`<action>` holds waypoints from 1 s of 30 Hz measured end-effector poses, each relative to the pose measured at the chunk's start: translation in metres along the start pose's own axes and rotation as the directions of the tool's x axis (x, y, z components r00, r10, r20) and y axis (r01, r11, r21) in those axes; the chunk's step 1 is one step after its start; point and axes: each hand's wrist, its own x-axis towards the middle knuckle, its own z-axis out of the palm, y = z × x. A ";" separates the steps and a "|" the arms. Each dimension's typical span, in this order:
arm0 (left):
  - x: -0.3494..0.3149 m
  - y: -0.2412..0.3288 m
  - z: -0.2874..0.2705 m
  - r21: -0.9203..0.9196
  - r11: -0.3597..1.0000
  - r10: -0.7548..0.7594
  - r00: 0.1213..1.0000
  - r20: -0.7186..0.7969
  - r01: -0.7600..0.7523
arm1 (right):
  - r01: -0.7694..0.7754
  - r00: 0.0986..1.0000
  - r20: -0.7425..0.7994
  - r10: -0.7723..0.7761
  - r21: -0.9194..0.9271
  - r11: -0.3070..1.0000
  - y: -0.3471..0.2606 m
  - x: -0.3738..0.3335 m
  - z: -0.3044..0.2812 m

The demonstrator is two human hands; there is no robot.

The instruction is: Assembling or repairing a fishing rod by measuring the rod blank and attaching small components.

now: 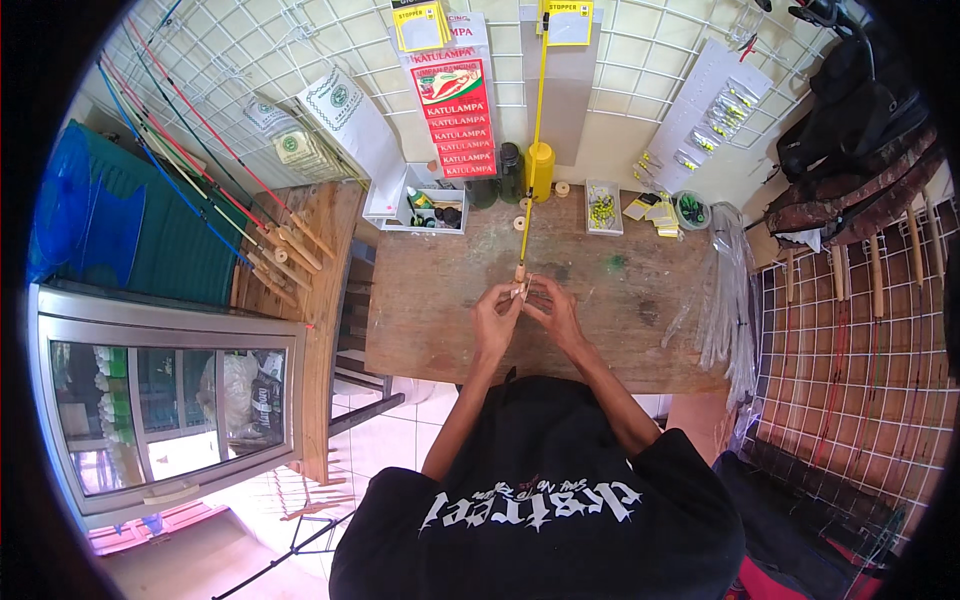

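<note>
A thin yellow fishing rod point(536, 150) points away from me over the workbench, its short cork handle point(520, 272) at the near end. My left hand point(495, 318) pinches the lower end of that handle. From the other side, my right hand point(557, 315) has its thumb and fingers closed at the same spot, and the fingertips of both hands nearly meet. Something small and pale shows between them, too small to name. The handle's bottom is hidden by my fingers.
The wooden workbench point(640, 300) carries a white box of small items point(437, 228), a yellow bottle point(540, 172), dark bottles point(510, 172), a small tray point(603, 225) and a round tub point(692, 209). Clear plastic sleeves point(730, 300) hang at its right edge. More rods point(200, 205) lean left.
</note>
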 end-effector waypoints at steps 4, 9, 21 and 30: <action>0.000 0.001 -0.001 -0.029 0.999 -0.031 0.999 0.020 0.032 | 0.039 0.999 -0.022 -0.039 -0.010 0.999 0.000 -0.001 0.000; -0.002 0.004 -0.003 0.056 0.995 -0.086 0.996 0.008 0.086 | 0.060 0.997 -0.053 -0.061 -0.012 0.998 -0.006 -0.002 0.003; -0.003 0.017 0.002 -0.037 0.998 -0.056 0.998 -0.001 0.056 | 0.085 0.995 -0.043 -0.086 -0.041 0.996 -0.002 0.002 0.011; 0.001 0.011 0.001 0.030 0.999 -0.034 0.999 -0.031 0.035 | 0.105 0.994 -0.017 -0.104 0.077 0.991 -0.001 0.005 0.013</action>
